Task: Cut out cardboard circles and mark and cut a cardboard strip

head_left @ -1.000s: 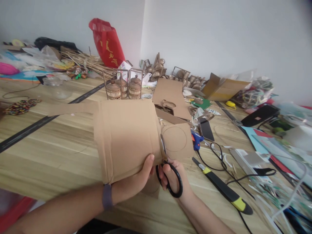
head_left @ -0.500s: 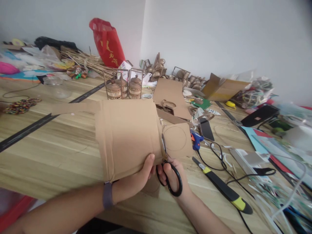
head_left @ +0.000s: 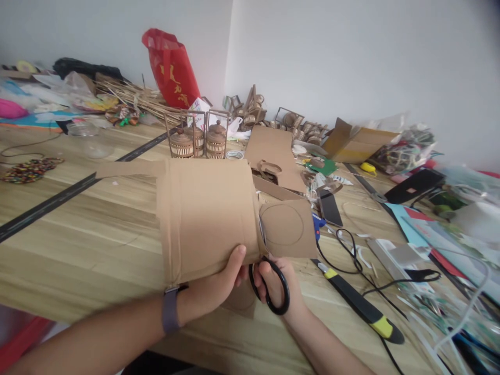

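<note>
A large piece of brown cardboard [head_left: 211,208] is held up off the table by my left hand [head_left: 224,276], whose thumb lies over its lower edge. Through the black handles of a pair of scissors [head_left: 288,297] go the fingers of my right hand [head_left: 287,281]. Their blades are at the cardboard's right side, mostly hidden by it. To the right of the blades, a flap of cardboard [head_left: 302,249] bears a drawn circle. A long narrow strip [head_left: 128,169] sticks out from the left side. Below my hands, another bit of cardboard is partly hidden.
On the right lie a utility knife [head_left: 359,302], a blue glue gun [head_left: 318,224] with its black cord, and a phone [head_left: 330,207]. Small lidded woven baskets [head_left: 182,143], a flat cardboard sheet [head_left: 269,143] and a red bag [head_left: 172,67] stand or lie farther back.
The circle-marked flap has swung slightly to the right and now covers more of the glue gun. The large cardboard has shifted a little to the right. The scissor handles have moved slightly left.
</note>
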The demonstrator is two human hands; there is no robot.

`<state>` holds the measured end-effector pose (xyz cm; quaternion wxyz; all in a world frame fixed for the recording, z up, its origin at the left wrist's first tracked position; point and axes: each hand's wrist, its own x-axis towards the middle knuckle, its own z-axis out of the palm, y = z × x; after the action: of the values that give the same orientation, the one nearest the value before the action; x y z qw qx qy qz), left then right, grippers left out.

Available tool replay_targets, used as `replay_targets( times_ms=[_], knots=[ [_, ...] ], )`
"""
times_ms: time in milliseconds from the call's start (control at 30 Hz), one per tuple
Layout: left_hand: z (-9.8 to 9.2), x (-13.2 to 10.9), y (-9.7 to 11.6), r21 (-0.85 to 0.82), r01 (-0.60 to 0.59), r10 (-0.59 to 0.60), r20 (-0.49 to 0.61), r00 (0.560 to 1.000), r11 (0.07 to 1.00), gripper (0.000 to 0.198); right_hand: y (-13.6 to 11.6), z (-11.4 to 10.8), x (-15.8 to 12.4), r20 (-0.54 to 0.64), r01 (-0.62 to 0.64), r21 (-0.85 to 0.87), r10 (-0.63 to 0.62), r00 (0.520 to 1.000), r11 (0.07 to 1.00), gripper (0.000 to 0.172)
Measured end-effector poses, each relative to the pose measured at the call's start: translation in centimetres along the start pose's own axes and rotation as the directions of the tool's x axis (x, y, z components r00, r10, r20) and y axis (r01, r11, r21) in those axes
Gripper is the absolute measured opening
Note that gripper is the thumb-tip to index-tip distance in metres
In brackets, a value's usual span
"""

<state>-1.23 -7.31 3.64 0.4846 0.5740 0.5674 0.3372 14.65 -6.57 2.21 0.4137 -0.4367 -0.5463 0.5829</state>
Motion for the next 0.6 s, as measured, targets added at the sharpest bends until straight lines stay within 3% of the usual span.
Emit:
replay_targets(
  times_ms=[333, 467, 600],
  knots=[
    [-0.7, 1.9, -1.2, -0.359, 0.121, -0.081, 0.124, 0.989, 0.925, 0.071, 0.1, -1.6, 1.0, 0.055, 0.008, 0.018, -0.008, 0.998, 1.0, 0.076],
    [-1.4, 2.2, -0.8, -0.355, 0.1, -0.071, 0.092, 0.993, 0.929, 0.071, 0.4, -2.0, 1.2, 0.091, 0.032, 0.084, -0.039, 0.995, 0.996, 0.072],
    [-2.0, 2.4, -1.0, -0.306, 0.008, -0.012, -0.014, 1.0, 0.952, 0.072, 0.5, -2.3, 1.1, 0.17, 0.007, 0.167, -0.036, 0.985, 0.986, 0.071]
  ],
)
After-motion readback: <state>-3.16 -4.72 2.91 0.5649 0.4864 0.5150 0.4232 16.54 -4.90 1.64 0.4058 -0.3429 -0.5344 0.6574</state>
